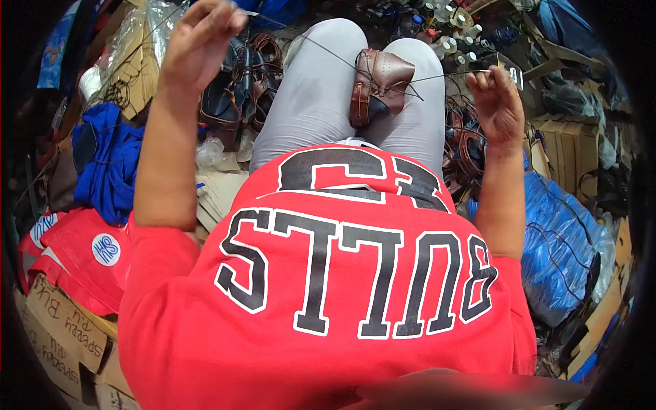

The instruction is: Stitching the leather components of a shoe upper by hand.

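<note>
We have the brown leather shoe piece (379, 85) on our lap, resting against the grey trousers (307, 102) near the knees. It lies between our hands, nearer the right one in view, and neither hand touches it. Our left hand (195, 51) is raised farther up and out, slightly blurred; our right hand (497, 106) is out to the other side. Both are pinched closed on dark thread (447, 75), which runs fairly taut from the leather to each side. A thin pale sliver shows at each grip, too small for us to identify.

We count one shoe piece on the lap, two hands and two outstretched runs of thread. More dark leather shoes (222, 102) lie beside both legs, partly hidden, so we cannot give their number. The small bottles (447, 44) beyond the knees are many and overlapping.

The lap serves as our work surface. Around us the ground is crowded: one bundle of blue cloth (113, 157) and some red cloth (68, 263) at our left, one bulging blue plastic bag (553, 256) at our right, and cardboard (75, 335) on both sides.
</note>
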Demonstrator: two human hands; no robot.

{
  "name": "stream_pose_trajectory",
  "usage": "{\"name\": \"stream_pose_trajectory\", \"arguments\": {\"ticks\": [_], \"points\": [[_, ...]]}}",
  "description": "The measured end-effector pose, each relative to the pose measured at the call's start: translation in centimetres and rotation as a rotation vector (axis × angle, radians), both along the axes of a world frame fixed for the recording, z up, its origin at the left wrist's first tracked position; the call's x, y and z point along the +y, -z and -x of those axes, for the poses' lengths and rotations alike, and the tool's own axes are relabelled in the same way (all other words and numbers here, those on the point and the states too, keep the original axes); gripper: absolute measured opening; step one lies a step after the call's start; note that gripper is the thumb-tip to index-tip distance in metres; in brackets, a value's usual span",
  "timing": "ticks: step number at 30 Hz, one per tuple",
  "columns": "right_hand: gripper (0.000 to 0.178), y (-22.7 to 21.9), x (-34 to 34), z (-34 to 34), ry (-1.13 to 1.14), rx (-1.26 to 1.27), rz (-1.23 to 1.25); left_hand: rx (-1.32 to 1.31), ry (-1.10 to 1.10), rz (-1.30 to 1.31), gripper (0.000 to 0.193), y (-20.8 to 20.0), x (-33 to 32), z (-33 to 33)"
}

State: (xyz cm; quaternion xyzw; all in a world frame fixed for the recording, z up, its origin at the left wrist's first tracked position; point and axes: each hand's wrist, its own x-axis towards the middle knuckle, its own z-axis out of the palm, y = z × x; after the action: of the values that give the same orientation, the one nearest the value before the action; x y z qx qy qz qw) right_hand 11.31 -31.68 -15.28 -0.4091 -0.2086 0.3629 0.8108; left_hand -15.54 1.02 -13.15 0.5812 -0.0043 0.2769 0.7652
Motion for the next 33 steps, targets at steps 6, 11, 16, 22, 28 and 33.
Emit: {"name": "stream_pose_trajectory", "arguments": {"ticks": [6,11,16,22,28,33], "points": [[0.019,0.2,1.5,1.4,-0.019,0.292,-0.106,-0.039,0.158,0.553,0.044,2.1,-0.8,-2.2],[0.006,-0.4,-6.2,-1.5,0.284,-0.149,0.365,0.308,-0.401,0.256,0.010,2.1,4.8,2.1],[0.014,0.0,-14.4,-5.0,0.634,-0.297,0.600,0.286,-0.592,0.080,0.004,3.6,10.7,5.5],[0.024,1.8,-7.5,0.4,0.161,-0.502,0.764,0.349,-0.239,-0.547,0.026,5.7,3.3,-3.6],[0.012,0.3,0.7,6.7,-0.145,-1.313,0.788,0.584,0.077,-0.974,0.050,4.1,-5.4,-9.4],[0.014,1.2,2.4,7.4,-0.009,-1.060,0.716,0.577,0.173,-1.075,0.057,4.3,-5.8,-11.0]]}}
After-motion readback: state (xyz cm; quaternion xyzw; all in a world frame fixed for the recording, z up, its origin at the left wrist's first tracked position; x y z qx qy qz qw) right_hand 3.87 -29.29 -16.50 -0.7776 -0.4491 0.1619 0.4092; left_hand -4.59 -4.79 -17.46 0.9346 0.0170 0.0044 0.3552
